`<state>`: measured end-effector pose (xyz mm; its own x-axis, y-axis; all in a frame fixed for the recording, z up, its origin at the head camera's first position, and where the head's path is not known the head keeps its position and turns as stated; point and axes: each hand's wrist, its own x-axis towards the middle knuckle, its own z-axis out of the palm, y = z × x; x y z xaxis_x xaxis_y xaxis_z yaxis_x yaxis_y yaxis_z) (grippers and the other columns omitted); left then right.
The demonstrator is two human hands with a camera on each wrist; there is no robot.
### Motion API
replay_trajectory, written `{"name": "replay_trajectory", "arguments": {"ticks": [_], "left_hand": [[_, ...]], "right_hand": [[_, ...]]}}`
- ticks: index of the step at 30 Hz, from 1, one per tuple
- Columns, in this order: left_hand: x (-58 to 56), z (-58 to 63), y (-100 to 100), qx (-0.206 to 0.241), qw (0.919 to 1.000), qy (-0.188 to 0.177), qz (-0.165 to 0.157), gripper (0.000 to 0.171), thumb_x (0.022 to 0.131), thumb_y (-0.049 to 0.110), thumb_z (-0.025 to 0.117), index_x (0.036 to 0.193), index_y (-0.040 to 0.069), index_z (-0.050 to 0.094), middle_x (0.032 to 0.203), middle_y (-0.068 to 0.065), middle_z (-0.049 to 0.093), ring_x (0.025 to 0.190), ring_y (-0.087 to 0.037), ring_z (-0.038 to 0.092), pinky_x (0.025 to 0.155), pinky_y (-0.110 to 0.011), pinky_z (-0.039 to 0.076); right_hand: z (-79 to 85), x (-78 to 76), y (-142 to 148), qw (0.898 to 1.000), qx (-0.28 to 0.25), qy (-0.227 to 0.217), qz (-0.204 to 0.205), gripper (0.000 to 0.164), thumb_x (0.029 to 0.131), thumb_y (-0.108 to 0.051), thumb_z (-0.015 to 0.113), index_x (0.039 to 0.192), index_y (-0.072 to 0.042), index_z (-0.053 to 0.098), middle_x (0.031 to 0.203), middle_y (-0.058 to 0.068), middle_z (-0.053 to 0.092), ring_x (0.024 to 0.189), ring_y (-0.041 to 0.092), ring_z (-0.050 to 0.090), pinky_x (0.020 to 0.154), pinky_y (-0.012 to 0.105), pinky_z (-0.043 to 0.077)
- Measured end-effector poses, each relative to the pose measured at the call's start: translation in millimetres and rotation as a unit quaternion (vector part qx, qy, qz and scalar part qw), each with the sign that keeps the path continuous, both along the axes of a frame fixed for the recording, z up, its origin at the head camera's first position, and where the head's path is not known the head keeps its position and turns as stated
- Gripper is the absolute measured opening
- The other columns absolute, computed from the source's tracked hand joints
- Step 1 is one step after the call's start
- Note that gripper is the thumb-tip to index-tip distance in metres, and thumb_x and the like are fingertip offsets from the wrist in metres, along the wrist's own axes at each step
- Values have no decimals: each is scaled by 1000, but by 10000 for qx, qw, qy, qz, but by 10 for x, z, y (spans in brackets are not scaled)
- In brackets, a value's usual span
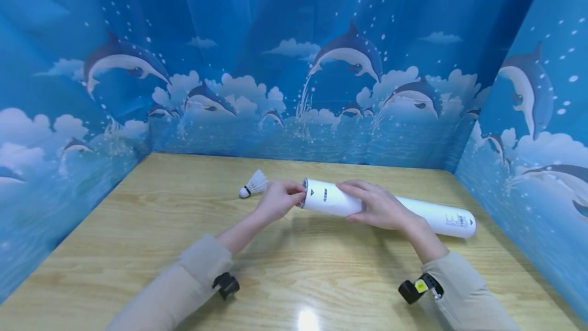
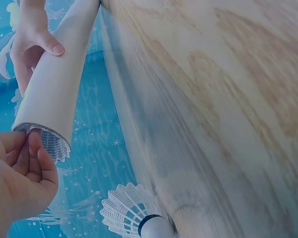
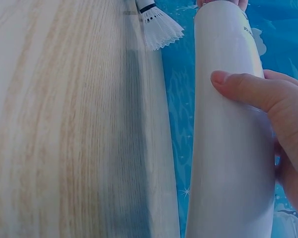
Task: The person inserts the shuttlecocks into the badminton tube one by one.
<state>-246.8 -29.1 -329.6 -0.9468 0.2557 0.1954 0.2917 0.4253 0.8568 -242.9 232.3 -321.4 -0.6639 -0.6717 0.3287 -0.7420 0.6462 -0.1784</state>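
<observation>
A long white shuttlecock tube [image 1: 432,214] lies slanted across the right half of the table, its left end lifted. My right hand [image 1: 383,206] grips it around the middle, thumb on the near side in the right wrist view. At the tube's left end, my left hand [image 1: 279,199] pinches the skirt edge of a shuttlecock [image 2: 53,145] in the mouth; the mesh skirt pokes out a little, and the rest is hidden inside. Another white shuttlecock [image 1: 255,184] with a black band lies on the table just left of my left hand, its head pointing left.
The light wooden table [image 1: 184,208] is bounded at the back and sides by a blue curtain [image 1: 257,132] printed with dolphins. Both wrists carry small black camera straps [image 1: 226,285] over beige sleeves.
</observation>
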Motion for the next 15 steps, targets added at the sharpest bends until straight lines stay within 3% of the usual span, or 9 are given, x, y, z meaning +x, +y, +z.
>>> {"name": "replay_trajectory", "arguments": {"ticks": [8,15], "left_hand": [[-7,29,22,-377,9993,8,-19,13,87,8,63,94,6,73,93,-8,70,71,-13,61,55,-24,48],[15,35,-24,-511,9976,136,-450,14,88,6,61,96,4,72,87,-7,70,65,-16,60,51,-23,45]], "right_hand": [[15,0,6,10000,0,-28,-6,76,71,-25,81,137,-15,46,133,10,49,112,32,52,83,47,48],[10,-3,17,10000,7,-4,27,77,70,-25,81,137,-15,45,133,10,49,112,33,52,83,47,48]]}}
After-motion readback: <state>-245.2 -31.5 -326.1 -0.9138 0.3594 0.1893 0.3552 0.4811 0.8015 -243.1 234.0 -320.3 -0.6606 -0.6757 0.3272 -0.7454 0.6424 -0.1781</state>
